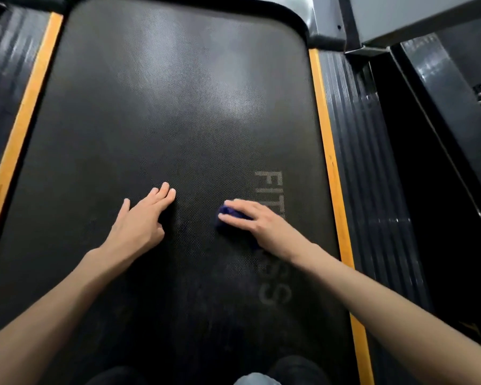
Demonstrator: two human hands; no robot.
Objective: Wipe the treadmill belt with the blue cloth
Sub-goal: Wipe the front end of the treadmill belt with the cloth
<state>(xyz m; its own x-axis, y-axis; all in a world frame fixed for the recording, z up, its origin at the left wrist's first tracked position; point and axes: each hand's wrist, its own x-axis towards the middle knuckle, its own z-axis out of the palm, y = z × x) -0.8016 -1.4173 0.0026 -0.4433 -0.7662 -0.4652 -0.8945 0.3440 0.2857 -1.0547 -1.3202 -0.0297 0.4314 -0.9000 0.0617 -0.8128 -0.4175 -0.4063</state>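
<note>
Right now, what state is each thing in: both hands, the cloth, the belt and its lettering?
Left hand: fingers straight, lying flat on the belt, holding nothing.
Right hand: fingers spread, pressing down on the cloth.
Cloth: bunched up on the belt, mostly hidden under the right hand.
Belt: pale sheen at the far end, darker near the hands.
Lettering: middle part covered by the right hand and forearm.

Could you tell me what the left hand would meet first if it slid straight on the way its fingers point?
The left hand would cross only bare belt, it seems, until the black cover at the belt's far right corner.
</note>
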